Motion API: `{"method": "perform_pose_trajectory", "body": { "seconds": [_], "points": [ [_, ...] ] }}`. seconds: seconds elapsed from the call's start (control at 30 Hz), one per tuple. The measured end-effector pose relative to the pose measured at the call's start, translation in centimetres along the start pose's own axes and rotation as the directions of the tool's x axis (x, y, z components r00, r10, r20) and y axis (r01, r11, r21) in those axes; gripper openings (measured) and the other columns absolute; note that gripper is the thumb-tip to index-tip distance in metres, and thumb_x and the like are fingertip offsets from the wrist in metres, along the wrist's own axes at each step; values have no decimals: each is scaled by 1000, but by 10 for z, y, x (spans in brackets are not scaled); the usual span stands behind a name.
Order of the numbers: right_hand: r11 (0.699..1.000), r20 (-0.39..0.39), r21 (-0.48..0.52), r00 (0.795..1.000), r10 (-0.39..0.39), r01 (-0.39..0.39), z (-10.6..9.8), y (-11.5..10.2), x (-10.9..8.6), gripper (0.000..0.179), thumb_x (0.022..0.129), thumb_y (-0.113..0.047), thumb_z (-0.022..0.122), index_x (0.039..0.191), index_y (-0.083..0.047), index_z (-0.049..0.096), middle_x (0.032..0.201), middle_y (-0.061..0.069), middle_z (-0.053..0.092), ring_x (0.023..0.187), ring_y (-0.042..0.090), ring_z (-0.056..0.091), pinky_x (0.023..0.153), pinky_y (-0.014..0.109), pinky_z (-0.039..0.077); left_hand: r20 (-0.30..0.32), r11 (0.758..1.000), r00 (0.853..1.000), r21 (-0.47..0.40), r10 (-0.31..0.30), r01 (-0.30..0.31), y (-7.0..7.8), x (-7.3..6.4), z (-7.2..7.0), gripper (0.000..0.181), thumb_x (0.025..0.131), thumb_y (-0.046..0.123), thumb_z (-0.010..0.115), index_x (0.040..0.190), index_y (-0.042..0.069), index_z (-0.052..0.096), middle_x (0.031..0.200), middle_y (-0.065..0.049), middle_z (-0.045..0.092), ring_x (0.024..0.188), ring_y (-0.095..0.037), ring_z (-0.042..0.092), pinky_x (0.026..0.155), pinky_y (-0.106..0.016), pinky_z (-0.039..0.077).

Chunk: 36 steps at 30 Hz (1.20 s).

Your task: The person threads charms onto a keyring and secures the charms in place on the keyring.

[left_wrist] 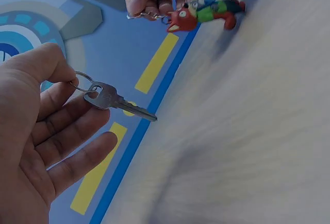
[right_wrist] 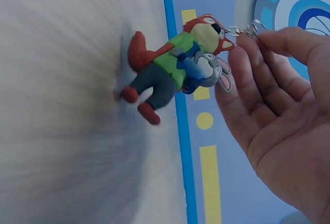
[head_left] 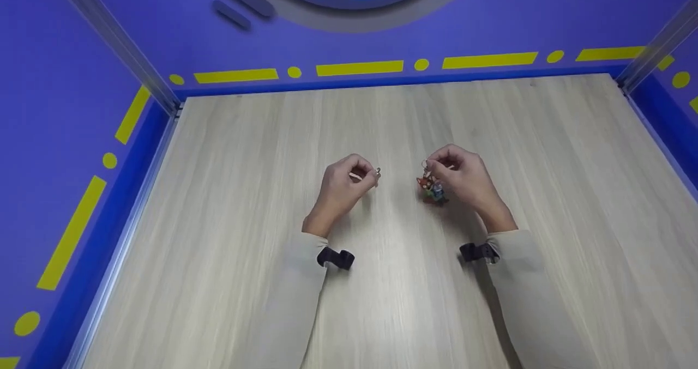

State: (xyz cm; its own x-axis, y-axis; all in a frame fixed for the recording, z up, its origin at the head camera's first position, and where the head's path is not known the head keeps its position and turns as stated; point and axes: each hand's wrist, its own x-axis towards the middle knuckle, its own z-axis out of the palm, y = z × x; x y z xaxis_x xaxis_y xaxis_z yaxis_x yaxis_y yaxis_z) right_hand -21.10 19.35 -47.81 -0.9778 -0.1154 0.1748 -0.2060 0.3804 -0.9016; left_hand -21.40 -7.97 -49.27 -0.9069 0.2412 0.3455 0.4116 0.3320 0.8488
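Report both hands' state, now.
Left hand: holding a key by its ring.
Right hand: holding a fox-and-rabbit keychain by its metal fittings.

A pale wood-grain desk [head_left: 398,298] is spreading beneath the left grip [head_left: 342,189] and the right grip [head_left: 466,177], its straight far edge [head_left: 392,88] lying beyond both. The grain (fine, faintly streaked) is running front to back between them, and soft shadows [head_left: 465,221] are falling near each grip.

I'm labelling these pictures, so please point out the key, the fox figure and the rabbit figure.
Key [left_wrist: 116,101], left wrist view: where its head meets the blade.
Fox figure [right_wrist: 171,62], right wrist view: its green shirt.
Rabbit figure [right_wrist: 193,70], right wrist view: its blue top.
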Motion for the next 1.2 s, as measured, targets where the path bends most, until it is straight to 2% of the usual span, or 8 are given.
{"method": "perform_pose_trajectory", "body": {
  "seconds": [0.27, 0.47, 0.6, 0.73, 0.87, 1.0, 1.1, 1.2],
  "points": [
    [999, -19, 15, 999, -34, 34, 4, -10, -2, 10, 100, -4, 71, 104, 5, 72, 99, 13, 74, 86, 15, 65, 77, 22, 52, 2, 991, 999, -121, -49, 49, 6, -3, 4, 11, 100, 13, 73, 93, 8, 66, 96, 2, 79, 88, -13, 73, 76, -28, 58],
    [997, -4, 15, 997, -74, 74, 6, -17, -4, 9, 101, -6, 72, 102, 3, 74, 99, 10, 74, 89, 16, 67, 82, 23, 53, 6, 974, 999, -221, -46, 46, 8, -5, 7, 6, 99, 9, 73, 94, 6, 72, 94, 1, 79, 82, -26, 74, 66, -25, 54],
    [995, -4, 9, 995, -103, 103, 8, -22, -5, 7, 100, -6, 73, 102, 1, 75, 97, 8, 74, 88, 15, 67, 81, 22, 54, 35, 966, 999, -255, -29, 37, 10, -4, 9, 9, 102, 13, 73, 96, 6, 73, 95, 0, 79, 83, -24, 74, 64, -24, 52],
    [991, 7, 22, 992, -130, 129, 11, -26, -6, 7, 101, -6, 73, 102, 1, 75, 97, 8, 75, 87, 15, 68, 78, 22, 55, 50, 962, 999, -271, -6, 19, 12, -2, 10, 13, 104, 18, 72, 99, 6, 74, 96, -2, 78, 85, -19, 74, 65, -30, 53],
    [986, 27, 43, 986, -165, 163, 17, -29, -7, 5, 100, -4, 73, 100, 0, 75, 96, 6, 76, 86, 16, 69, 75, 24, 54, 72, 959, 997, -281, -17, 37, 15, -2, 11, 17, 106, 21, 70, 102, 5, 74, 97, -3, 78, 90, -20, 75, 72, -36, 58],
    [973, 47, 53, 972, -228, 226, 24, -30, -8, 5, 100, -4, 74, 101, 1, 75, 96, 3, 76, 85, 17, 69, 73, 25, 55, 80, 967, 996, -247, -44, 62, 18, -2, 12, 20, 108, 26, 67, 102, 8, 72, 94, 1, 76, 83, -17, 70, 73, -33, 55],
    [963, 42, 52, 963, -266, 263, 27, -31, -9, 5, 99, -3, 75, 101, 2, 75, 95, 3, 76, 83, 17, 69, 73, 25, 55, 71, 978, 996, -199, -46, 59, 20, -2, 12, 22, 108, 28, 65, 101, 9, 71, 87, 2, 72, 75, -18, 60, 65, -30, 45],
    [959, 37, 44, 959, -281, 280, 29, -33, -9, 5, 98, -3, 75, 100, 2, 75, 94, 3, 76, 82, 17, 68, 72, 25, 56, 77, 980, 996, -192, -34, 48, 21, -1, 12, 22, 108, 27, 65, 102, 7, 72, 88, -2, 73, 76, -19, 65, 67, -33, 49]
  ]
}}
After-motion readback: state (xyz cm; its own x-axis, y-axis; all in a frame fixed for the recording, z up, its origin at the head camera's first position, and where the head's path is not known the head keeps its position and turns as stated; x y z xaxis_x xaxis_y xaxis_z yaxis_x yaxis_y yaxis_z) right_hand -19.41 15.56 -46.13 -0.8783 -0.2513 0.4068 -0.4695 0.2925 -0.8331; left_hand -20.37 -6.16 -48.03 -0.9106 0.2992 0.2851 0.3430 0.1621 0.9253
